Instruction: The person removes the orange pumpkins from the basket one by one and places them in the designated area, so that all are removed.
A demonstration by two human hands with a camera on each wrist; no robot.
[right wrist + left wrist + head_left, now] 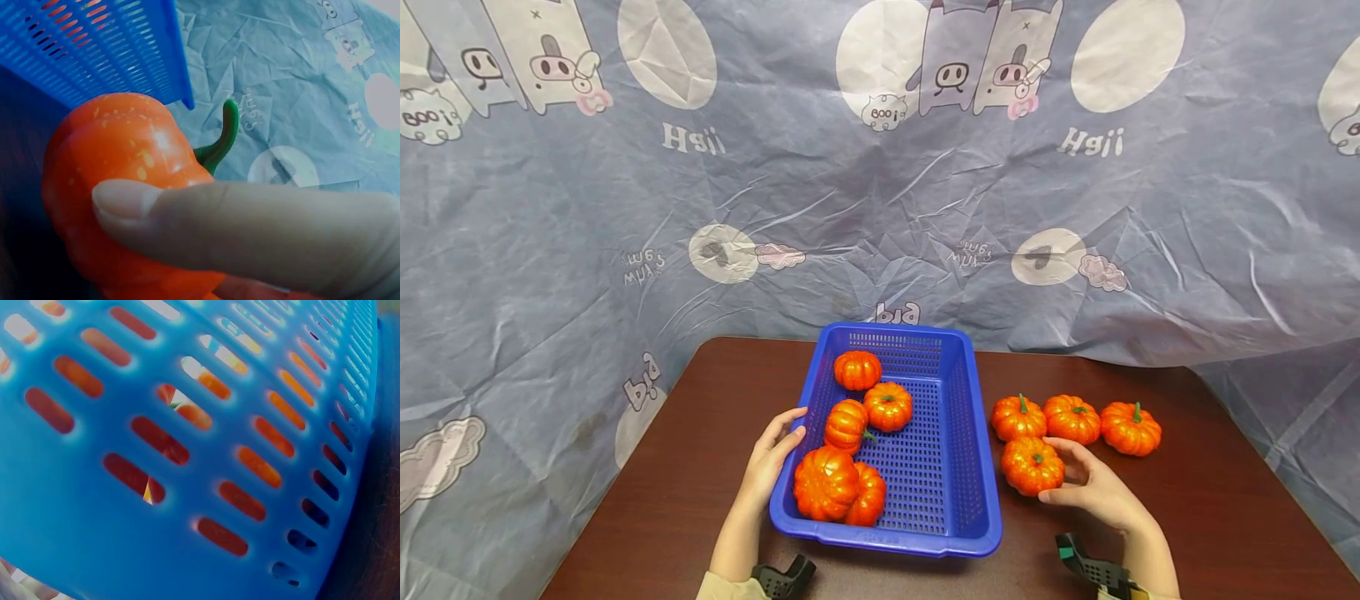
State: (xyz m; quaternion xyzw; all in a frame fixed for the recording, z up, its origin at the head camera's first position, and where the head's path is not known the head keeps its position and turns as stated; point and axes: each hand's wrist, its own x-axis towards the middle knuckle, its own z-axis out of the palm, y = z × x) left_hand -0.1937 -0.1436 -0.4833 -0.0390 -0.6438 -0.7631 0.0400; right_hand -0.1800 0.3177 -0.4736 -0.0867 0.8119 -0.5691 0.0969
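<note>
Worktop (655, 492): we count five pumpkins (888, 407) in basket (962, 408), three remaining (1071, 419); right hand (1102, 493) grips another (1032, 467), relaxed left hand (767, 462) touches rim (917, 546).

On the backdrop cloth (827, 158), a cloud bubble (884, 113) is bearing "BOO" with a mark after it, and another cloud bubble (430, 117) at the left is repeating this. Pale lettering (693, 139) is reading like "Haji" or "Haii", and matching lettering (1092, 142) is showing farther right. An upside-down short word (898, 313) is sitting behind the blue basket (886, 542), whose near rim is carrying faint raised marks too small to read. Small upside-down words (970, 252) on the cloth are staying unclear.
</note>
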